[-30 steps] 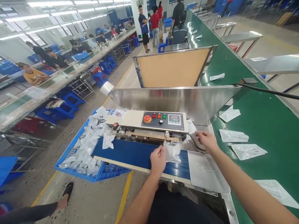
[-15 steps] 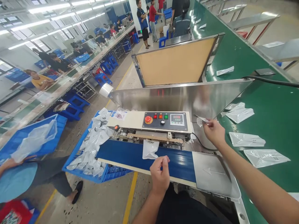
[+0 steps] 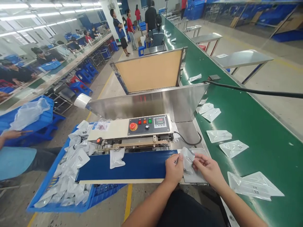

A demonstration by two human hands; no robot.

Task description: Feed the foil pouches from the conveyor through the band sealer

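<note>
Between my two hands is a small white plastic bag (image 3: 187, 159), held at the right end of the sealing machine's blue belt (image 3: 142, 167). My left hand (image 3: 174, 168) pinches the bag's left edge. On its other side, my right hand (image 3: 205, 167) grips it with thumb and fingers; what is inside the bag is hard to make out. Another white bag (image 3: 117, 158) hangs from the band sealer (image 3: 132, 143), lying on the belt further left. The sealer's control panel (image 3: 149, 124), with coloured buttons and a lit display, faces me.
A blue crate (image 3: 88, 201) heaped with filled white bags (image 3: 71, 176) stands at the belt's left end. Several flat bags (image 3: 233, 148) lie on the green conveyor (image 3: 258, 132) to my right. A black cable (image 3: 255, 93) crosses it. A person in light blue (image 3: 17, 162) is at left.
My right hand has come back from the machine's far right side to the belt end. My left hand has joined it on the bag. The bag in the sealer has travelled left.
</note>
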